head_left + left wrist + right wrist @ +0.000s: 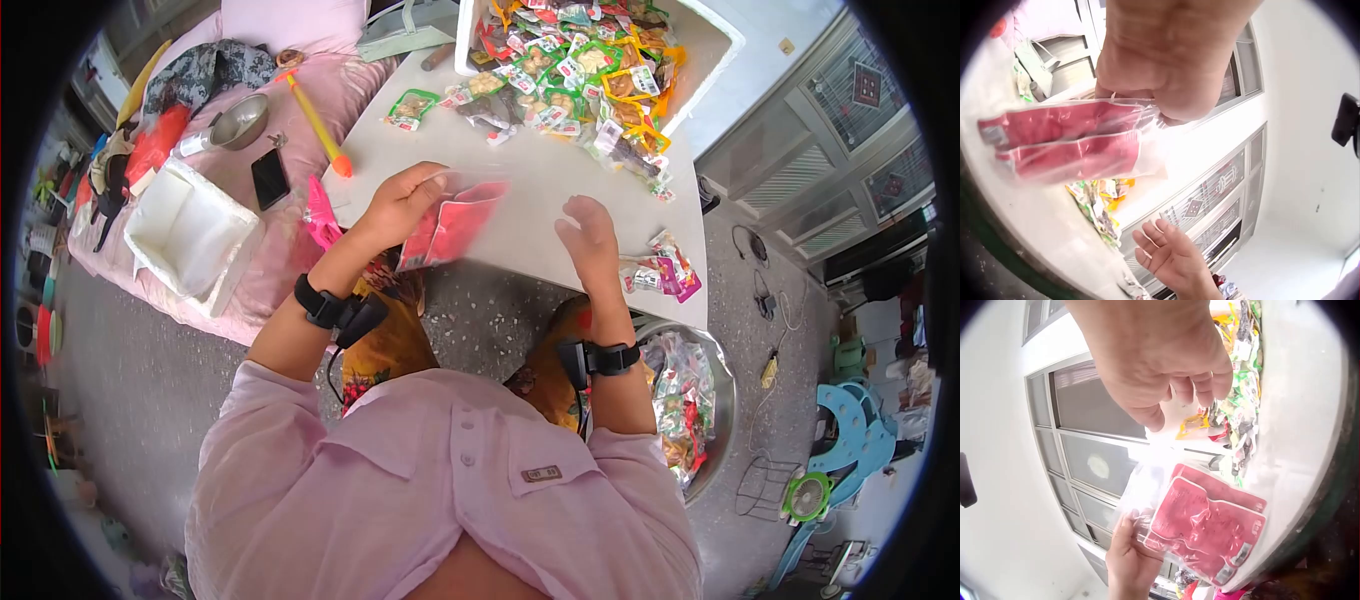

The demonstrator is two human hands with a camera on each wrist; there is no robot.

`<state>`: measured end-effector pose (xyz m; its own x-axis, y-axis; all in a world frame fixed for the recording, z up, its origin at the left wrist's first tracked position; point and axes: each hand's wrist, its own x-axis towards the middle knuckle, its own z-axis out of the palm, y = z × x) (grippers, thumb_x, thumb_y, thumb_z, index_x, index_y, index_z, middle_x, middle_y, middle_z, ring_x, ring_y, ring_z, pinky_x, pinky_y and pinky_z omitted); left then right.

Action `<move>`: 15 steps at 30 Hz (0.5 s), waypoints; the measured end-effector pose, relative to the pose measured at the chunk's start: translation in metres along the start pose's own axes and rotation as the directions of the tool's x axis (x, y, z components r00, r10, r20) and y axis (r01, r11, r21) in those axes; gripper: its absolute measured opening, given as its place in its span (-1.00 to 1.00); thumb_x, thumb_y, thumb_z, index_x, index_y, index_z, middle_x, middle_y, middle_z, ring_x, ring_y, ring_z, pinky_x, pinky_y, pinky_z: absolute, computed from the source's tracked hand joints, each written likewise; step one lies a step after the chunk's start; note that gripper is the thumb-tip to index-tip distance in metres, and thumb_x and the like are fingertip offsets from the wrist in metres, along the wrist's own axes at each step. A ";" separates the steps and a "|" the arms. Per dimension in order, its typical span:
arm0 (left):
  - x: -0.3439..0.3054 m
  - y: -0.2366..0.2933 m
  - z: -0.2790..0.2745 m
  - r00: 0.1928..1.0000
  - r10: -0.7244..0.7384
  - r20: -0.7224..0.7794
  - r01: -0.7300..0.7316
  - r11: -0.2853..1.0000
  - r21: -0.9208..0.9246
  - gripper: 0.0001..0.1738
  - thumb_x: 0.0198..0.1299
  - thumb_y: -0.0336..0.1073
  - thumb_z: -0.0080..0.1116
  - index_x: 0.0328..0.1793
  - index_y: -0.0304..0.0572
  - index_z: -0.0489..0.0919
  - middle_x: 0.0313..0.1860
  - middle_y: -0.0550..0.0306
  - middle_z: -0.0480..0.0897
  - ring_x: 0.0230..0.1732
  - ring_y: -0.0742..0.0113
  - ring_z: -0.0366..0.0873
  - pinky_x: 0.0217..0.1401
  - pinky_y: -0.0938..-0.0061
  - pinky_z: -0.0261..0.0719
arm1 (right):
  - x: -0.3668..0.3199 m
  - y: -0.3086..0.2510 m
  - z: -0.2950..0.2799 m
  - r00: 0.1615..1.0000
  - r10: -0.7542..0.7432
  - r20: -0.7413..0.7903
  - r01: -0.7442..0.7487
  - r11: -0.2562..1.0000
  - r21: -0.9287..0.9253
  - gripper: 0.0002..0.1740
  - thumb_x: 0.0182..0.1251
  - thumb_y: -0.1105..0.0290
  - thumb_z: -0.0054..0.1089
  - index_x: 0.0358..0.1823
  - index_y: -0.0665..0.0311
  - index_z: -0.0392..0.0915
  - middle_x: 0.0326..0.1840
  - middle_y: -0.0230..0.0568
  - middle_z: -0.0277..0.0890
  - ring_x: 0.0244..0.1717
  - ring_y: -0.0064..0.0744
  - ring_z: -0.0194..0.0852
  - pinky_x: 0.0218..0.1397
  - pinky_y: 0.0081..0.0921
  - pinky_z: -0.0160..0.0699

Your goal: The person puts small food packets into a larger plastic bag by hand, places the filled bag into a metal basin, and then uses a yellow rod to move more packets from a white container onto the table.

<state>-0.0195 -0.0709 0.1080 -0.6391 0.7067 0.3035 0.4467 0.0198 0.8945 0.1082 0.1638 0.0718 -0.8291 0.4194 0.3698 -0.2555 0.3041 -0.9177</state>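
My left hand [402, 205] grips the top of a clear plastic bag [1150, 164] above the near edge of the table. Inside the bag lie flat red packets [1200, 519] with pale edges, overlapping one another in the right wrist view. A short way to the right, my right hand [592, 243] is raised over the table with nothing in it, fingers loosely bent and apart. Nearest to that hand, a few small snack packets [660, 270] lie at the table's right edge.
A white foam box [722, 75] on the table spills many colourful snack packets. Beside my right leg stands a metal basin [728, 400] full of packets. At left, a pink-covered bed [310, 185] holds a smaller foam box [185, 235], a phone [270, 178] and a metal bowl [240, 122].
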 end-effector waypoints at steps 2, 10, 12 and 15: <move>0.000 0.009 0.003 0.992 -0.124 0.011 0.121 0.941 -0.317 -0.75 0.24 -0.32 -0.19 -0.10 -0.33 0.42 -0.21 0.16 0.51 -0.15 0.44 0.43 -0.04 0.54 0.37 | 0.003 -0.017 -0.001 0.999 -0.006 0.052 0.002 0.997 0.075 -0.55 0.00 0.46 0.19 -0.03 0.30 0.29 -0.19 -0.33 0.37 -0.09 -0.54 0.30 -0.12 -0.59 0.32; -0.039 0.031 0.029 0.968 -0.136 0.210 0.192 0.943 -0.272 -0.75 0.23 -0.33 -0.19 -0.11 -0.35 0.43 -0.22 0.14 0.53 -0.15 0.45 0.44 -0.04 0.57 0.36 | -0.024 -0.091 -0.007 0.898 0.101 0.428 0.031 0.956 -0.291 -0.57 -0.07 0.33 0.22 -0.12 0.33 0.39 -0.32 -0.16 0.44 -0.26 -0.32 0.42 -0.24 -0.45 0.37; -0.047 0.035 0.036 0.963 -0.094 0.252 0.148 0.967 -0.205 -0.73 0.23 -0.30 -0.18 -0.09 -0.34 0.44 -0.21 0.13 0.54 -0.15 0.46 0.43 -0.05 0.57 0.35 | -0.032 -0.092 -0.011 0.866 0.091 0.492 0.119 0.917 -0.380 -0.57 -0.07 0.28 0.20 -0.16 0.35 0.40 -0.43 -0.13 0.43 -0.39 -0.26 0.42 -0.31 -0.42 0.35; -0.056 0.035 0.045 0.946 -0.111 0.305 0.170 0.970 -0.176 -0.72 0.23 -0.29 -0.16 -0.08 -0.33 0.44 -0.19 0.13 0.54 -0.16 0.46 0.43 -0.05 0.57 0.35 | -0.052 -0.087 -0.012 0.835 -0.025 0.550 0.277 0.882 -0.381 -0.61 -0.06 0.25 0.17 -0.24 0.35 0.42 -0.48 -0.11 0.40 -0.45 -0.19 0.39 -0.36 -0.38 0.33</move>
<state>0.0601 -0.0778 0.1078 -0.4635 0.8817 0.0879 0.2141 0.0151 0.9767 0.1798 0.1256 0.1341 -0.9592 -0.1281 0.2520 -0.2661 0.7101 -0.6519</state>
